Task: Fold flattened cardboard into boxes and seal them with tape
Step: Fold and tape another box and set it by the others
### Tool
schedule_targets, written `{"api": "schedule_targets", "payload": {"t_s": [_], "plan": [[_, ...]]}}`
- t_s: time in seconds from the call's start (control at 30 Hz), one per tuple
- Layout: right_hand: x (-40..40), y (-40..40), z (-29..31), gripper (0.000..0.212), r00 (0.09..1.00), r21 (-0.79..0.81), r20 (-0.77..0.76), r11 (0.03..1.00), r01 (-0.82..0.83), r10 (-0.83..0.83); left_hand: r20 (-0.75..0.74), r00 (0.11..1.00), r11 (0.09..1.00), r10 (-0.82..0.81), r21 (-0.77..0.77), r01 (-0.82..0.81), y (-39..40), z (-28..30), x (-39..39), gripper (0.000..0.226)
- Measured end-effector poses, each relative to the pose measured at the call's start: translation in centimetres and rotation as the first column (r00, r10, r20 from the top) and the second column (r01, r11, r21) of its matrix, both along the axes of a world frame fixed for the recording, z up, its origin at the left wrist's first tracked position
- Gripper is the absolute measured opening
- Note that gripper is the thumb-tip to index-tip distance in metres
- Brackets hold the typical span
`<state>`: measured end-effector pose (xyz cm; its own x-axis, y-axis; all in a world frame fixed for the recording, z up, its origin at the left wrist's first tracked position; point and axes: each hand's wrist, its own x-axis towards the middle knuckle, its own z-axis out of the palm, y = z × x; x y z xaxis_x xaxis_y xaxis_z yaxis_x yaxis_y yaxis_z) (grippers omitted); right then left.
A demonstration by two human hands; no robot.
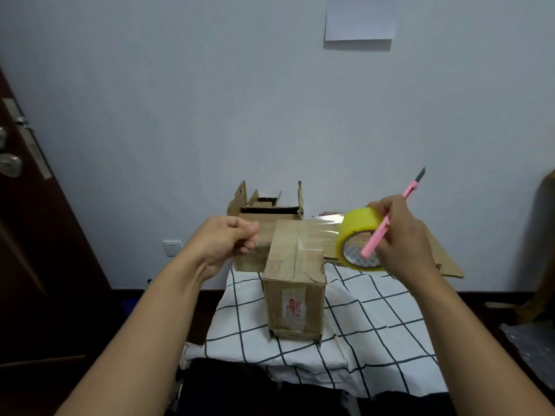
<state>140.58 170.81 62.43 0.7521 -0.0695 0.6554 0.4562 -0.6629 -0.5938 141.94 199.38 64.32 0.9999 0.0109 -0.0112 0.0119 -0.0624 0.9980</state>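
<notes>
A closed cardboard box (pixel 295 283) stands on a white checked cloth (pixel 369 322). My right hand (pixel 402 235) holds a yellow tape roll (pixel 357 235) together with a pink utility knife (pixel 390 217), blade pointing up and right. A clear strip of tape (pixel 312 228) stretches from the roll leftward above the box top. My left hand (pixel 228 241) pinches the free end of that strip at the box's left side.
An open cardboard box (pixel 267 214) stands behind the closed one. Flattened cardboard (pixel 441 259) lies at the back right. A dark door with a metal handle (pixel 10 165) is at the left. The white wall carries a paper sheet (pixel 360 16) and a socket (pixel 172 247).
</notes>
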Motion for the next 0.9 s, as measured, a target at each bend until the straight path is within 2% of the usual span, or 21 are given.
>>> {"api": "schedule_targets", "payload": {"t_s": [0.13,0.33,0.67,0.9], "plan": [[0.0,-0.4,-0.5,0.054,0.994,-0.003,-0.094,0.998,-0.055,0.055,-0.051,0.999,0.994,0.011,0.106,-0.006,-0.1,-2.3,0.3,0.012],[-0.2,-1.1,-1.3,0.055,0.940,-0.010,-0.310,0.988,-0.156,0.146,-0.045,0.997,0.986,0.057,0.162,-0.049,-0.6,-4.5,0.3,0.009],[-0.9,-1.7,-3.1,0.059,0.941,-0.008,-0.313,0.990,-0.141,0.131,-0.089,0.992,0.987,0.090,0.144,-0.076,-1.1,-6.4,-0.3,0.014],[-1.5,-1.5,-4.0,0.056,0.925,-0.020,-0.354,0.988,-0.151,0.134,-0.069,0.994,0.973,0.086,0.221,-0.069,-1.0,-7.0,-0.3,0.007]]}}
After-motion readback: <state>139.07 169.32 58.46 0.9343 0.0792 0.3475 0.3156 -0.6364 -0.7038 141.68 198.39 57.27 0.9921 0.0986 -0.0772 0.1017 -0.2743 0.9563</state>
